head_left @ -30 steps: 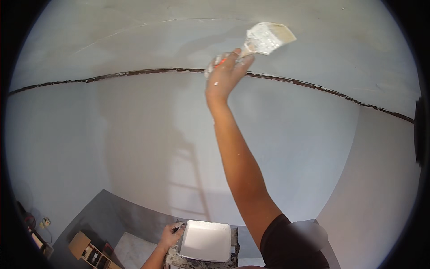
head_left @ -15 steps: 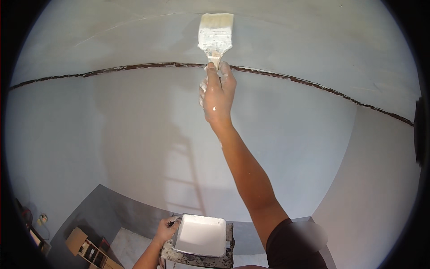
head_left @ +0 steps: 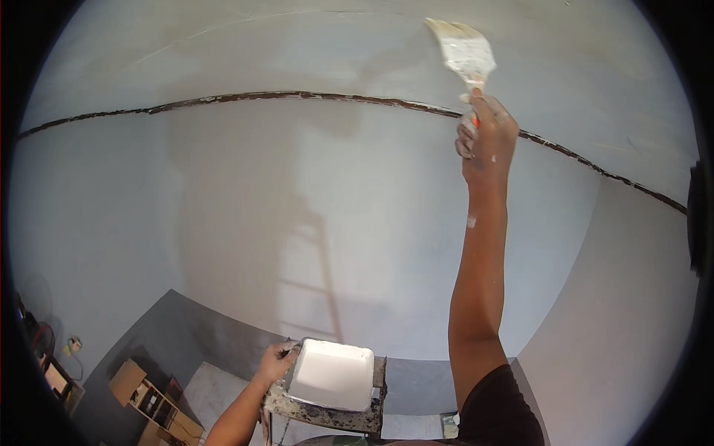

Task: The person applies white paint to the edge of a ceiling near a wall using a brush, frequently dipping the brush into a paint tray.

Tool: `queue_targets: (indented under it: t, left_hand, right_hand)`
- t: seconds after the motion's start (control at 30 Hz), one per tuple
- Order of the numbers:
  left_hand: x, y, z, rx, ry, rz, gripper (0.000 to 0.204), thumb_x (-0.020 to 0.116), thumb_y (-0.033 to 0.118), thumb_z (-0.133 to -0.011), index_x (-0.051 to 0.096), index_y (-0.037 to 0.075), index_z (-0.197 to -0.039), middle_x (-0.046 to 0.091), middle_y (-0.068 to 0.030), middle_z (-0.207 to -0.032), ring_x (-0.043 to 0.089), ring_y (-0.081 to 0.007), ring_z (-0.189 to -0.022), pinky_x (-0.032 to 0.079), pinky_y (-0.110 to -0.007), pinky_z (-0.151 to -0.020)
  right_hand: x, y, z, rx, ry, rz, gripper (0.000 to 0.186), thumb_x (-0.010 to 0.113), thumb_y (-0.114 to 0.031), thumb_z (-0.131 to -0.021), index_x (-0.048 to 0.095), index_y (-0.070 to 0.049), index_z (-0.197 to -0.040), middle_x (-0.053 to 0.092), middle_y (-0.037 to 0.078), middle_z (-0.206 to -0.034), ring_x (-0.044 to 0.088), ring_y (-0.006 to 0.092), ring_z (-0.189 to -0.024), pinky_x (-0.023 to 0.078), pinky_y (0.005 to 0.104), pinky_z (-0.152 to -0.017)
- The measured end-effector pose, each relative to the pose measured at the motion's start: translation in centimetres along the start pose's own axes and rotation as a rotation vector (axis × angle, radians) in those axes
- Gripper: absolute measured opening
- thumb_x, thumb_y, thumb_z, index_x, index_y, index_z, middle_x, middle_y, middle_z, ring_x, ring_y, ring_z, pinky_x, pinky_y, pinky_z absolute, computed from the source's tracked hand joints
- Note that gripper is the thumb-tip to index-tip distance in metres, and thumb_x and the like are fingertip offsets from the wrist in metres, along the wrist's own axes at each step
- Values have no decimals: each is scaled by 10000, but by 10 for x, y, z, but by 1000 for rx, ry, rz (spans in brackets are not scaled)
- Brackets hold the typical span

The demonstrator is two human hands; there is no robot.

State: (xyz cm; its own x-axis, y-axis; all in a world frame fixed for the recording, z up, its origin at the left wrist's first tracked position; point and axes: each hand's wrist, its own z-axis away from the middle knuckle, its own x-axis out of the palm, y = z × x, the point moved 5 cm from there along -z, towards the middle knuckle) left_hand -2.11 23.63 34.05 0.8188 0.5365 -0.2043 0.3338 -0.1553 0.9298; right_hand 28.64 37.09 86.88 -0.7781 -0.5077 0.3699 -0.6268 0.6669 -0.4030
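1. While our left hand (head_left: 277,362) curls beside the paint tray (head_left: 338,345), we cannot tell what its fingers grip.
2. Our right hand (head_left: 487,137), the nearer, has fingers clamped round the paintbrush (head_left: 470,56), which points up above them, long axis leaning left, bristles (head_left: 451,30) at the ceiling (head_left: 223,67).
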Motion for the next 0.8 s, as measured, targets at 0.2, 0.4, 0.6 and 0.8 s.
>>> queue_targets:
  t: [0.2, 0.4, 0.6, 0.8]
  left_hand:
    - [-2, -7, 0, -20, -11, -5, 287, 640, 207, -1007, 737, 0, -1180, 761, -47, -955, 647, -105, -881, 530, -286, -834]
    - [-3, -13, 1, -61, -7, 23, 301, 647, 232, -1014, 735, 1, -1186, 758, -38, -956, 641, -100, -885, 527, -285, -830]
    - [-2, -12, -2, -27, -8, 23, 300, 651, 232, -1014, 740, 2, -1185, 757, -33, -950, 643, -96, -886, 529, -282, -826]
    - [-3, -6, 3, -9, 7, 33, 294, 634, 235, -1029, 751, -12, -1137, 736, -7, -924, 631, -91, -852, 525, -277, -790]
  right_hand:
    - [15, 26, 29, -87, 178, -293, 209, 556, -270, -1056, 536, -86, -961, 386, -48, -610, 346, 51, -463, 253, 237, -397]
    - [91, 54, 14, -113, 107, -420, 163, 492, -261, -1083, 461, -121, -1007, 415, -19, -665, 366, 80, -479, 278, 255, -382]
    - [152, 78, 31, -193, -110, -53, 177, 426, -246, -1101, 411, -106, -993, 380, -19, -641, 328, 80, -456, 241, 269, -379]
    - [119, 20, 63, 180, -206, -302, 203, 417, -229, -1093, 422, -78, -957, 347, -28, -626, 276, 65, -459, 199, 277, -404]
